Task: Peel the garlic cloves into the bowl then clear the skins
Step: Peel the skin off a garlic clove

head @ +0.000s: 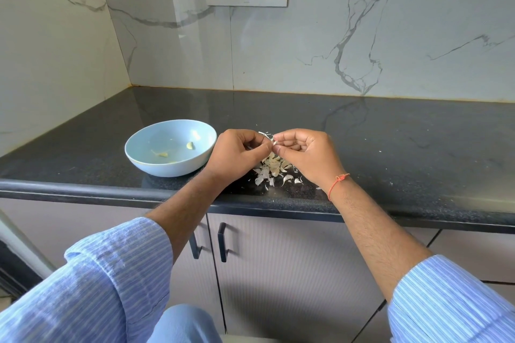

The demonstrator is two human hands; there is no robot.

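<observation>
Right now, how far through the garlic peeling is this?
Partway. Done: a few peeled cloves lie in the light blue bowl. In hand: the left hand and right hand pinch a clove between them, skin coming off. Left: the pile of skins and cloves on the dark countertop still needs sorting and clearing.

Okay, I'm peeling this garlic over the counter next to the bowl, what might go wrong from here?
The left hand and right hand pinch the clove beside the bowl, so it may drop into the skin pile. That pile lies near the counter edge; flakes could slide off.
</observation>
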